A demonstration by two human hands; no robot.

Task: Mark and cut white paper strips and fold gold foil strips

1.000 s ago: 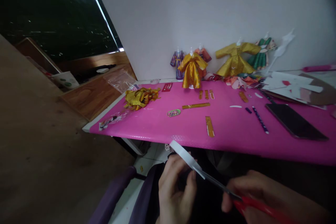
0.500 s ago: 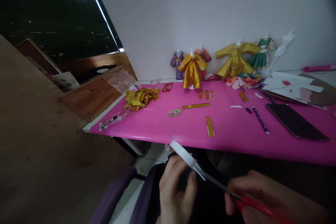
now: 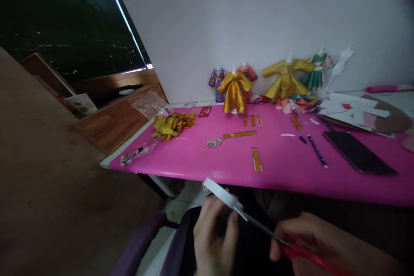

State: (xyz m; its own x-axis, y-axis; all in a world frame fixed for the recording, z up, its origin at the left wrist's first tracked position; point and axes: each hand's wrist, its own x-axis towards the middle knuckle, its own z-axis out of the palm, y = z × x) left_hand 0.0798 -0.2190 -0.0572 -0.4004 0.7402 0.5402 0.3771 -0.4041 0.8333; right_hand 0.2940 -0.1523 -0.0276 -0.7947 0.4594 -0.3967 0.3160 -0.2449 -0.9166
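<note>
Head camera view: below the pink table (image 3: 291, 172) edge, the left hand (image 3: 213, 237) pinches a white paper strip (image 3: 223, 195) while the right hand (image 3: 320, 241) grips red-handled scissors (image 3: 291, 250), blades meeting the strip's end. Over the last second, hands and strip have barely shifted; cutting continues. No writing is legible.

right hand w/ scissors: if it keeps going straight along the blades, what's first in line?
Probably the white strip held by the left hand: the scissors in the right hand point up-left, their tips already at the strip. Depth is unclear.
</note>
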